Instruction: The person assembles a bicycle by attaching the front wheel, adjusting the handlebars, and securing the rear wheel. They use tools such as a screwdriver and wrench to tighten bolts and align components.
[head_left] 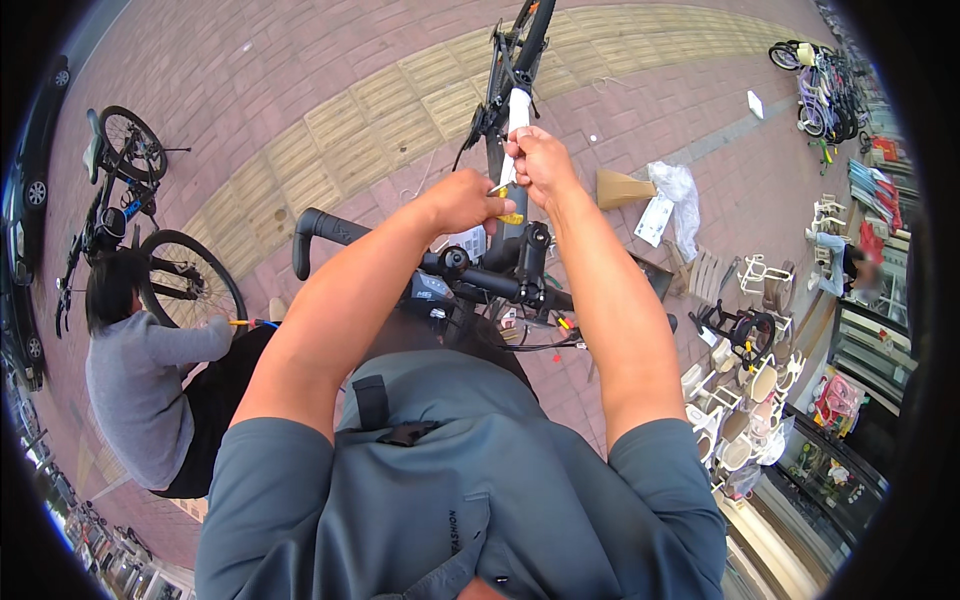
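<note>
A black bicycle frame [505, 95] stands in front of me, its top tube wrapped in white packing [518, 112]. My right hand [541, 162] pinches the lower end of that white wrap. My left hand [462, 200] is closed on a small yellow-handled tool [508, 216], its tip at the wrap beside my right fingers. Black drop handlebars [330, 232] and the stem [530, 262] lie just below both hands.
A person in a grey top [135, 385] crouches at the left beside another bicycle [150, 230]. Cardboard [622, 188] and clear plastic wrap [680, 195] lie on the brick pavement at the right. White child seats [745, 395] and small bicycles [825, 90] line the right side.
</note>
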